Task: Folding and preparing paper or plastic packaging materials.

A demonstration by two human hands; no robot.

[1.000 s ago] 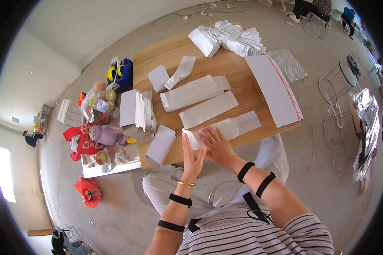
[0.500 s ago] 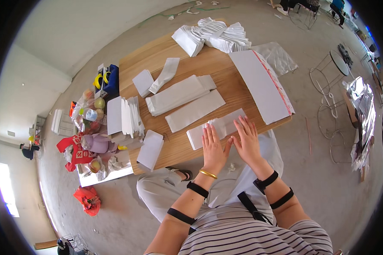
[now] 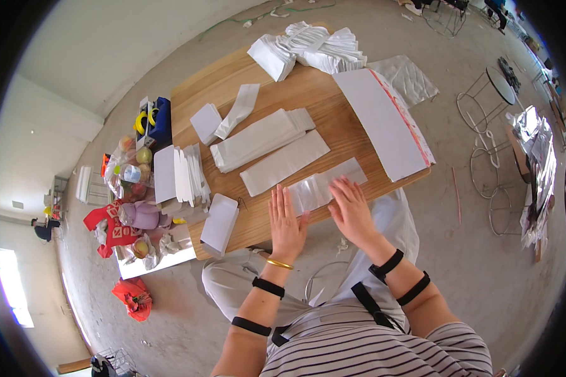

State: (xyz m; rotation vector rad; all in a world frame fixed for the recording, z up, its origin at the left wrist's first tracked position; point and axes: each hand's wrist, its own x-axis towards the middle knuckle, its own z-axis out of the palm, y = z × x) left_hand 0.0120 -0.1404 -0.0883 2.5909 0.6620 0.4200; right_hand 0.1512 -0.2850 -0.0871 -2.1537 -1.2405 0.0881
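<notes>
On the wooden table, at its near edge, a pale strip is pressed flat by the open right hand; the left hand, also ungripping, is set at its end, contact unclear. Beyond, white strips are laid within reach.

1. Crumpled red plastic bag: on floor, lower left.
2. Second red bag: farther up, beside soft purple item.
3. Clear plastic bag with fruit: just beyond those.
4. Round-topped stool: right side.
5. Crumpled silver sheeting: far right.
6. Window: far left, bright.
</notes>
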